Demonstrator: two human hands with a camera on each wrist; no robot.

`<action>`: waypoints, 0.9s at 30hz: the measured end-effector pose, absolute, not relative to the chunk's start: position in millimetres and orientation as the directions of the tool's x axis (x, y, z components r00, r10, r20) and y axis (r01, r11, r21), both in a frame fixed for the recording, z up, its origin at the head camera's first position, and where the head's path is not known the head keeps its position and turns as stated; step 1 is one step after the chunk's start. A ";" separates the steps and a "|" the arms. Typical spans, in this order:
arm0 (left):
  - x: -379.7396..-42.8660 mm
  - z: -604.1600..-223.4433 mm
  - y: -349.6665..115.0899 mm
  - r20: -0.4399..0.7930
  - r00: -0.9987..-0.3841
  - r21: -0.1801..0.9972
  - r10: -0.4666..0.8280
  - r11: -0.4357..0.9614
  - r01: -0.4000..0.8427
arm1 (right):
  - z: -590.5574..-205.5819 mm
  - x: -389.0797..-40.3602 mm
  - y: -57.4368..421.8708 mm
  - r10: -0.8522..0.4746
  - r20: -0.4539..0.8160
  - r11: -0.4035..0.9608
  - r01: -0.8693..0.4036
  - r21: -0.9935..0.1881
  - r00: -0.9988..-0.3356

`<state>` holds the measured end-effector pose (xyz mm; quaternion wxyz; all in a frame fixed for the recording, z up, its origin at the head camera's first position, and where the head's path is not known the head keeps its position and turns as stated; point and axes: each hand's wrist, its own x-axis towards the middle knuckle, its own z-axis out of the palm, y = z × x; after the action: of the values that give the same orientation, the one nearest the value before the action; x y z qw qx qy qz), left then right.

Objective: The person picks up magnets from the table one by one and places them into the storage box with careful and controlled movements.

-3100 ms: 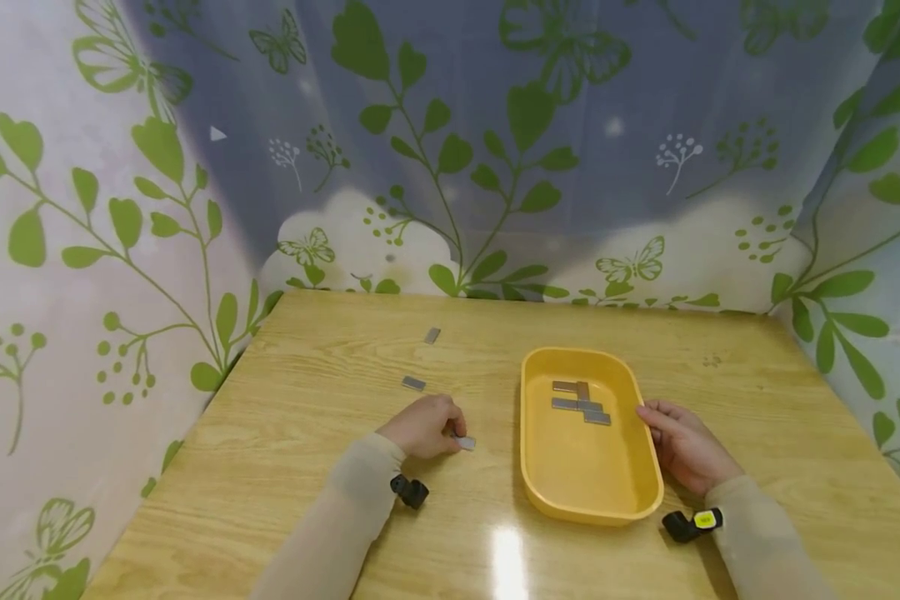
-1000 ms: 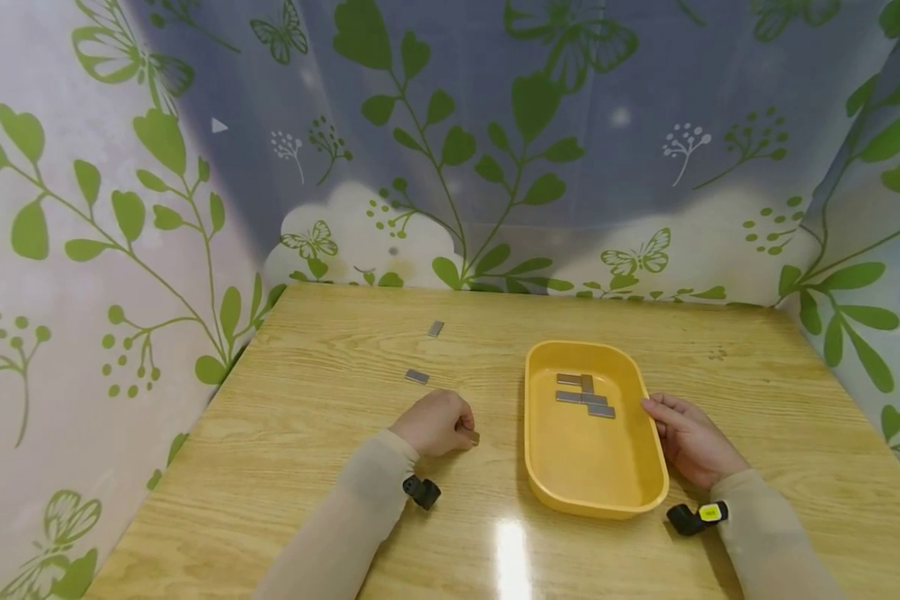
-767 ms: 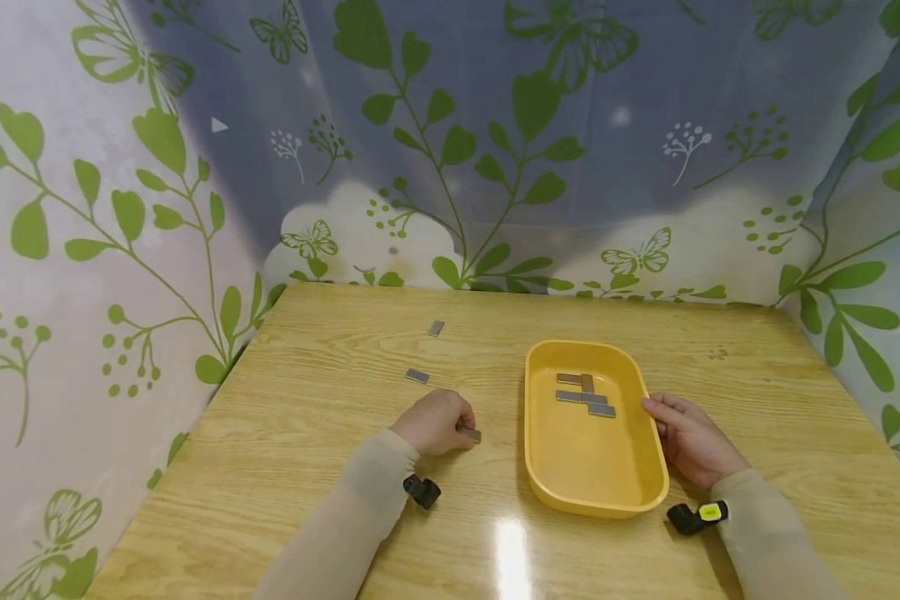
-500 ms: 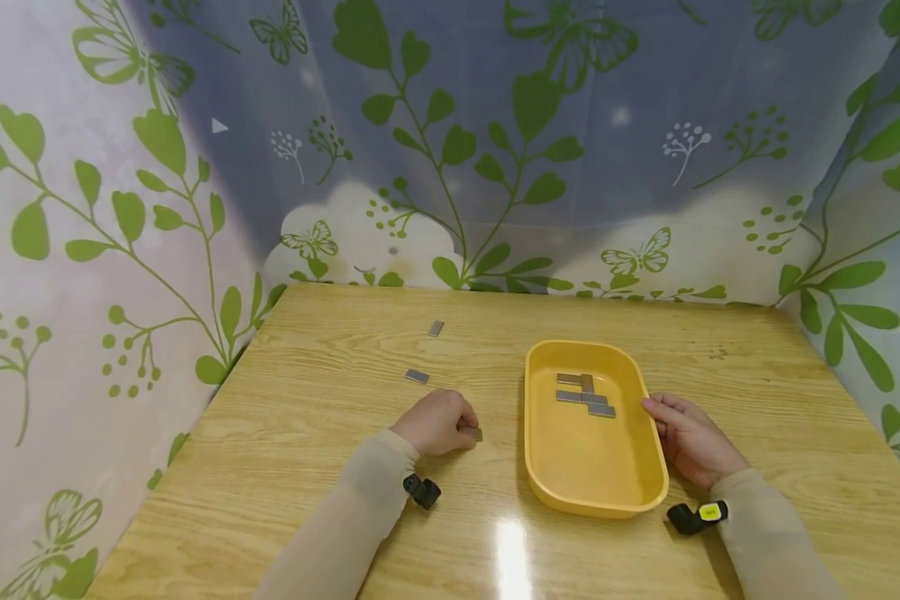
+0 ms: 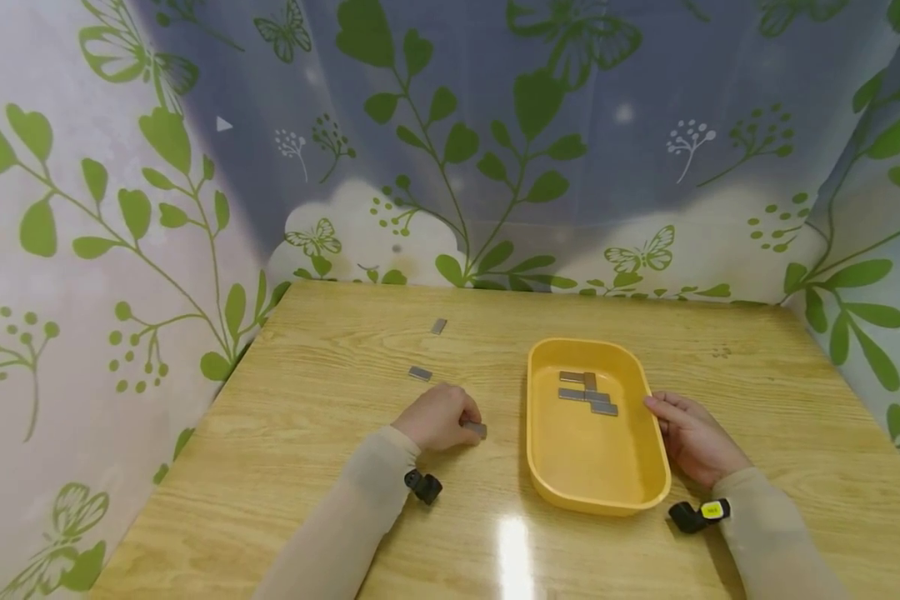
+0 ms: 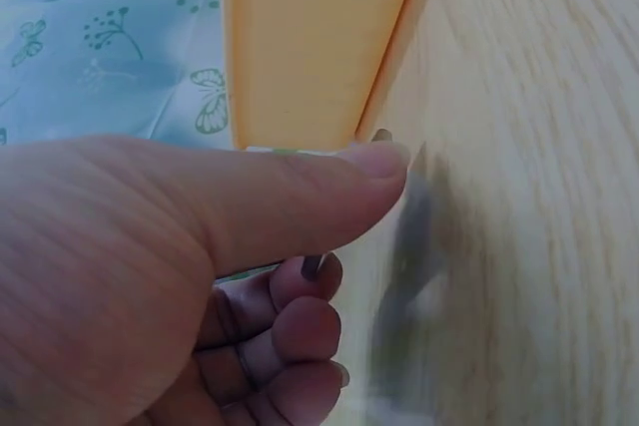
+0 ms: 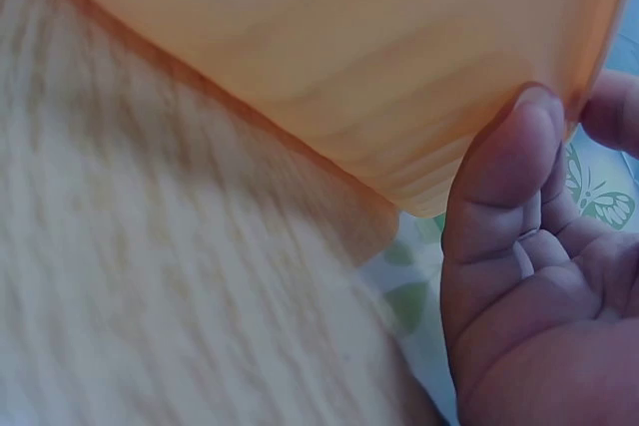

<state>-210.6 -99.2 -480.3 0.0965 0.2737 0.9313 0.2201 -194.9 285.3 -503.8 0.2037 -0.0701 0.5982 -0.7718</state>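
My left hand (image 5: 438, 417), over the wooden table left of the yellow basin, pinches a small flat grey rectangular bar (image 5: 476, 429) between thumb and fingertips. One end of the bar sticks out toward the basin. In the left wrist view the fingers (image 6: 305, 331) mostly hide it. My right hand (image 5: 693, 437) grips the right wall of the yellow basin (image 5: 532, 450); in the right wrist view its thumb (image 7: 514, 152) lies against the outer wall close to the rim. Inside the basin, several similar bars (image 5: 603, 409) lie flat in a cluster toward its far end.
Two more grey bars lie on the table (image 5: 330, 417) farther back: one bar (image 5: 420, 373) just beyond the left hand, another bar (image 5: 438, 326) near the back edge. A patterned curtain (image 5: 450, 142) with green leaves and butterflies encloses the back and sides.
The grey bar at my left fingertips lay flat on the table 3.1 s ago and now sits tilted in the pinch. The left hand has shifted slightly rightward. My right hand keeps its hold.
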 end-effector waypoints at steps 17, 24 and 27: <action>-209.4 -467.5 -100.2 0.018 -0.804 0.417 0.595 0.726 0.546 | -503.1 -195.3 286.8 -0.383 -0.166 -0.161 0.243 -0.957 -0.909; -201.9 -455.1 -98.0 0.036 -0.780 0.410 0.625 0.703 0.581 | -502.1 -195.1 286.8 -0.403 -0.163 -0.182 0.254 -0.950 -0.901; -200.7 -450.6 -97.2 0.037 -0.771 0.402 0.636 0.697 0.594 | -501.8 -195.3 286.9 -0.401 -0.165 -0.176 0.252 -0.952 -0.901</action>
<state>-200.7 -97.2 -450.6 0.0526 0.3344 0.9196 0.1995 -195.3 286.9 -501.8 0.2138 -0.0616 0.6052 -0.7644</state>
